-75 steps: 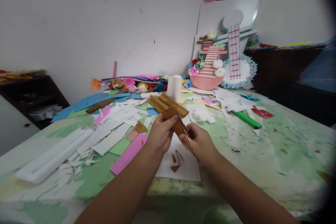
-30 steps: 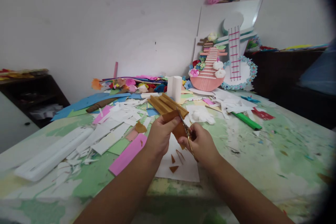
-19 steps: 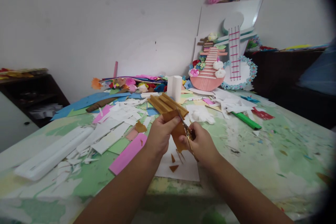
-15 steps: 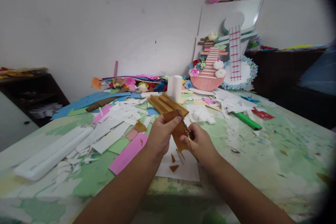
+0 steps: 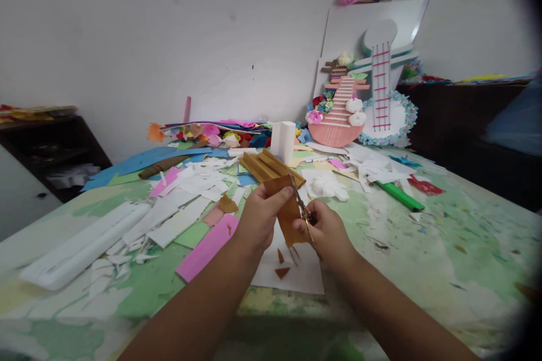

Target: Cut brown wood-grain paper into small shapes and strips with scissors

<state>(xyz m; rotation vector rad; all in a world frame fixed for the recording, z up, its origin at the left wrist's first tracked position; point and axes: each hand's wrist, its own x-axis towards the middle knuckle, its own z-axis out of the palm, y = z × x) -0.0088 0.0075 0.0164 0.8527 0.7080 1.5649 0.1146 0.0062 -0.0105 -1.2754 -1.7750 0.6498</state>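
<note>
My left hand (image 5: 263,211) is closed on a strip of brown paper (image 5: 288,221), thumb on top, holding it upright above the table. In my right hand (image 5: 328,231) is a pair of scissors (image 5: 301,206); its fingers are around the handles and the blades lie along the right edge of the brown paper. Below, small brown scraps (image 5: 282,273) rest on a white sheet (image 5: 307,279). Just behind my hands lies folded brown paper (image 5: 271,164).
White paper strips (image 5: 186,183) and a pink sheet (image 5: 207,248) lie to the left, beside a long white box-like object (image 5: 87,242). A white roll (image 5: 287,144) stands behind. On the right are a green stick (image 5: 400,196) and white crumpled tissue (image 5: 325,185). Paper instrument models (image 5: 339,127) lean at the back.
The scissors and my right hand have shifted very slightly along the brown paper's edge. My left hand keeps its hold. The whole view has moved a little.
</note>
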